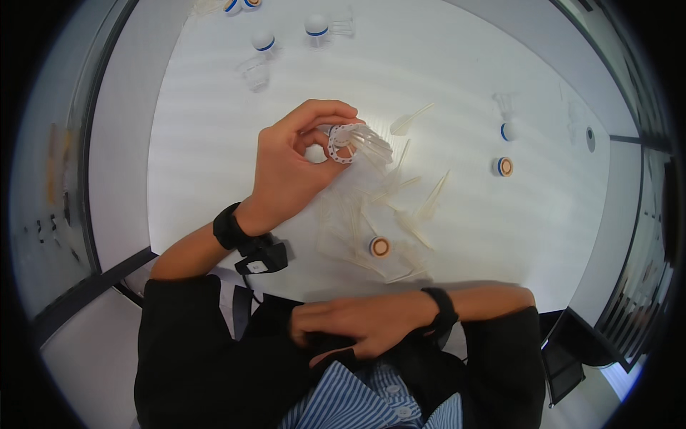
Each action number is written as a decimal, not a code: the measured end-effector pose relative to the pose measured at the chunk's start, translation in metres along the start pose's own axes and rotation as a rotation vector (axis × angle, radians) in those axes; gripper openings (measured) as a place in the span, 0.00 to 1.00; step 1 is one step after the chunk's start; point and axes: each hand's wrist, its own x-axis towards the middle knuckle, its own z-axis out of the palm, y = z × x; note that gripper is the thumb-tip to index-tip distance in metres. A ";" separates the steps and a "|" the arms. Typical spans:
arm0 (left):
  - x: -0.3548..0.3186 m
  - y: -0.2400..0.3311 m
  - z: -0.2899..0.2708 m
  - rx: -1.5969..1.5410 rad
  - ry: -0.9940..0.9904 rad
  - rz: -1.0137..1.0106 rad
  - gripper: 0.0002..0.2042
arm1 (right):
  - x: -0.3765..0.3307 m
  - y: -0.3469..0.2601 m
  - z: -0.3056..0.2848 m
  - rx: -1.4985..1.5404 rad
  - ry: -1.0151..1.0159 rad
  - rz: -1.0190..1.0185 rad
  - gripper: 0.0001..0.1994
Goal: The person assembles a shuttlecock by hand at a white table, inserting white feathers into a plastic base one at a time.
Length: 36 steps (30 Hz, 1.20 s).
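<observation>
My left hand (289, 157) is closed around a shuttlecock (343, 145) above the table. Its white ring with small holes faces up, and a few feathers (373, 145) stand in it on one side. Fingers and palm cover most of the shuttlecock's lower part. Down by my lap, against the black jacket, is my right hand (371, 322). Its thumb stands apart from the bent fingers, and the fingertips are partly lost in dark cloth. Loose pale feathers (432, 196) and a clear plastic bag (339, 222) lie between the hands, with a brown-and-white cork base (380, 247) among them.
White bases with blue bands (316, 25) and clear plastic skirts (255, 74) lie at the back left. Farther right are another blue-banded base (508, 131) and a cork base (504, 166). A small black device (263, 259) hangs at my left wrist by the table's (500, 236) near edge.
</observation>
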 end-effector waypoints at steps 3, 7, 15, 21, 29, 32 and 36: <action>-0.001 -0.004 -0.003 0.019 -0.011 0.012 0.21 | 0.001 0.013 0.015 0.231 -0.037 0.089 0.20; -0.004 -0.001 -0.005 0.016 -0.007 -0.005 0.22 | 0.005 0.007 0.010 0.083 -0.134 0.226 0.19; -0.003 -0.004 -0.005 0.017 -0.025 0.031 0.20 | -0.008 -0.022 0.001 0.094 -0.159 0.043 0.11; 0.000 -0.006 -0.005 0.050 -0.048 0.035 0.19 | -0.006 -0.029 -0.025 0.270 -0.426 0.238 0.09; -0.001 -0.006 -0.003 0.032 -0.052 0.051 0.18 | -0.018 -0.007 -0.045 0.102 -0.543 0.300 0.13; 0.000 -0.006 -0.003 0.048 -0.037 0.054 0.20 | -0.014 -0.008 -0.050 0.162 -0.505 0.273 0.11; 0.000 -0.013 -0.007 0.077 0.003 0.117 0.22 | -0.010 -0.039 -0.051 0.199 -0.331 0.213 0.05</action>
